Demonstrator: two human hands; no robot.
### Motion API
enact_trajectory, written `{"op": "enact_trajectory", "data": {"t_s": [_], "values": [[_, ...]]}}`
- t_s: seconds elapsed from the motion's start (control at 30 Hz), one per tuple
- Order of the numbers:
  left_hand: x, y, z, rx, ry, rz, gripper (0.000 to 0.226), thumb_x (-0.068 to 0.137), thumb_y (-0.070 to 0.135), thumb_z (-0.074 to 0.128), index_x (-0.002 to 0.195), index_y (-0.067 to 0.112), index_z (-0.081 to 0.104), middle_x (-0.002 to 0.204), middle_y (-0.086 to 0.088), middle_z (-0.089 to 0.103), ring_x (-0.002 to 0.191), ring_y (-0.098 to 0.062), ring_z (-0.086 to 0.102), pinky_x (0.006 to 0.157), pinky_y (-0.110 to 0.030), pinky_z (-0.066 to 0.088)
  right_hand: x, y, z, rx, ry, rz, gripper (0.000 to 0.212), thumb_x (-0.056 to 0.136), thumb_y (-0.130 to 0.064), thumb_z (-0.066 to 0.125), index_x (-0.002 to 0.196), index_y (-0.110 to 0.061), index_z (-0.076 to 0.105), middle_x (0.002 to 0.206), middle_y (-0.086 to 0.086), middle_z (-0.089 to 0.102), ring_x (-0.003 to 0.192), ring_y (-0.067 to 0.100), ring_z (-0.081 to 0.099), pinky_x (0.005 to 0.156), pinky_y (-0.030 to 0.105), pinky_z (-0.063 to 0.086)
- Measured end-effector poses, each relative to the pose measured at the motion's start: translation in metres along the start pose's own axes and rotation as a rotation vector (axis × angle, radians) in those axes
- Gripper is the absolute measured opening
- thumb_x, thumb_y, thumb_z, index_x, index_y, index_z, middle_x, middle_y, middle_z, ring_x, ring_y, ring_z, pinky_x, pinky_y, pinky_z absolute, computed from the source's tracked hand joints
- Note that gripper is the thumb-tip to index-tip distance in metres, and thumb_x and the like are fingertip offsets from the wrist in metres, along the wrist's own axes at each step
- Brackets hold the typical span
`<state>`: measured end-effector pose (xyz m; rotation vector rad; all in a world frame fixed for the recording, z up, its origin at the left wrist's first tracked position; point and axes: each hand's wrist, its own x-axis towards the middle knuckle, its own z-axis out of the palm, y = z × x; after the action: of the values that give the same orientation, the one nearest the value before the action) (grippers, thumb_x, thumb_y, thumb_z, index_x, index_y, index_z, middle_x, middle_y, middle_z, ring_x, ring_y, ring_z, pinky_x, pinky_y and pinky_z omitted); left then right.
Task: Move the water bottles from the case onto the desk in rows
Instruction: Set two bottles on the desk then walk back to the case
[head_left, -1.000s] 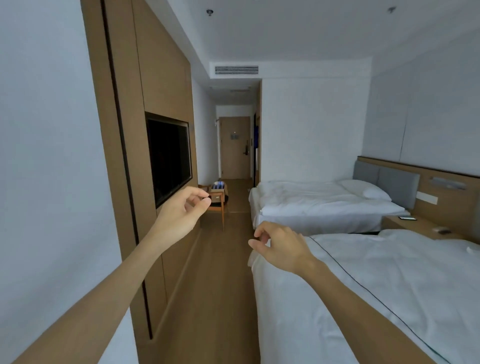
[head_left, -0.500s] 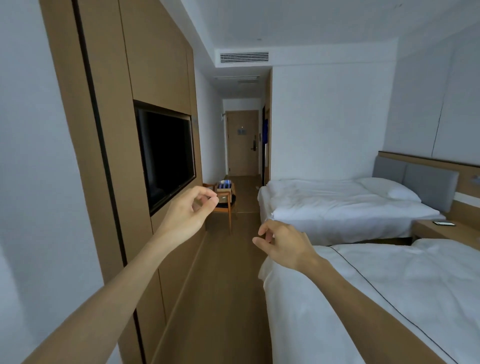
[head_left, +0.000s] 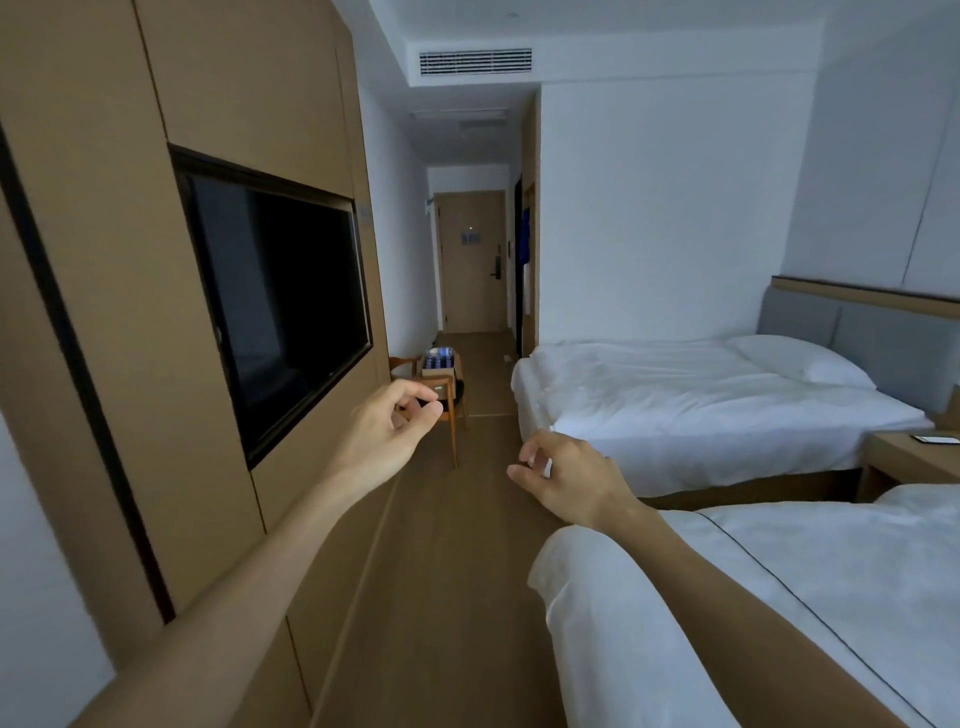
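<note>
**Water bottles still in the case, far down the room**

The case (head_left: 439, 362) sits on a chair (head_left: 448, 402) at twelve o'clock, far off. Left hand (head_left: 387, 431) and right hand (head_left: 569, 480) hang loosely curled, holding nothing. Step, as judged: approach. Next: walk up, grasp a bottle.

case (head_left: 439, 365) | cardboard, bottles upright inside | on far chair (head_left: 445, 400)
</note>
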<state>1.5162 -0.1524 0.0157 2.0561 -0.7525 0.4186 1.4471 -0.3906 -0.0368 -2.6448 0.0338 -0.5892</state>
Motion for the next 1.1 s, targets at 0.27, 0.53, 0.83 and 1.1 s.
{"op": "enact_trajectory", "data": {"t_s": [0.27,0.53,0.83,1.1], "values": [[0.147,-0.088,0.073,-0.018,-0.011,0.006,0.008,0.094,0.041,0.056,0.101,0.042,0.06,0.099,0.01,0.059,0.086,-0.017,0.062,0.073,-0.038,0.057,0.158,0.085,0.055,0.011,-0.043,-0.038,0.023,0.088,-0.063,0.05,0.097,-0.042,0.049,0.088,-0.021,0.056,0.075,-0.004,0.052,0.063,0.022,0.035],[0.299,-0.165,0.124,-0.022,0.019,-0.066,0.004,0.094,0.043,0.056,0.092,0.04,0.054,0.096,0.012,0.059,0.084,-0.019,0.062,0.075,-0.044,0.057,0.33,0.161,0.088,0.017,-0.064,-0.078,0.024,0.087,-0.063,0.05,0.097,-0.041,0.051,0.09,-0.021,0.061,0.084,0.003,0.058,0.075,0.034,0.049],[0.448,-0.279,0.165,-0.018,0.018,-0.082,0.004,0.092,0.044,0.056,0.094,0.041,0.053,0.096,0.015,0.059,0.088,-0.015,0.062,0.077,-0.044,0.057,0.507,0.215,0.154,0.007,-0.07,-0.109,0.018,0.09,-0.058,0.053,0.096,-0.042,0.047,0.094,-0.019,0.061,0.082,-0.002,0.056,0.058,0.017,0.03],[0.597,-0.396,0.195,-0.054,-0.036,-0.038,0.004,0.093,0.039,0.057,0.096,0.039,0.054,0.096,0.013,0.06,0.083,-0.015,0.063,0.072,-0.04,0.056,0.671,0.248,0.224,-0.03,-0.065,-0.053,0.022,0.091,-0.057,0.053,0.099,-0.036,0.052,0.097,-0.016,0.06,0.081,0.001,0.057,0.063,0.022,0.038]]}}
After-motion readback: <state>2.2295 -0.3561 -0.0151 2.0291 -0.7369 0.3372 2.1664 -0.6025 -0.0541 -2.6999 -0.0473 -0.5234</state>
